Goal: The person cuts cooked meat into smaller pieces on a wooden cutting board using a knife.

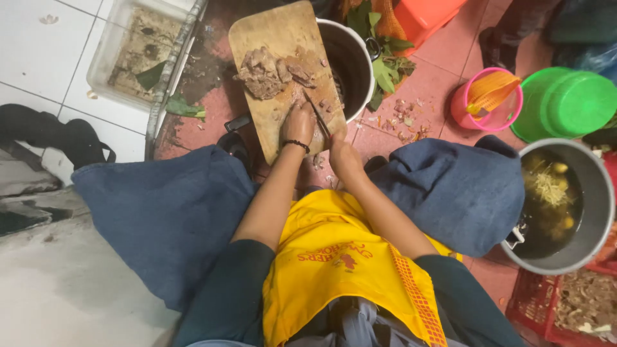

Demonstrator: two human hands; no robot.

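The fingers (294, 110) of the left hand (298, 123) are curled down and pressed flat on the near part of the wooden cutting board (283, 38), pinning a small piece of cooked meat that is mostly hidden under them; they hold it down more than they grip it. At the board's middle, toward its left edge, lies the heap of brownish cut meat (262, 74), with a few loose bits scattered toward the right edge. Just right of the left hand, the right hand (344, 157) is closed around the handle of a dark knife (317, 115), whose blade slants up across the board's near right part, close beside the left fingertips.

The board itself rests tilted over the rim of a steel pot (353, 64) on the red tiled floor (437, 90). Further right on the floor sit a pink bucket (464, 109) with an orange strainer in it, stacked green basins (569, 103), and a large grey pot (594, 193) of broth with pale shreds floating in it.

The step in hand looks like slicing the meat into smaller pieces. As I judge it, the next cut calls for a steady downward stroke with the left fingertips kept tucked back from the blade, since they lie so near it.
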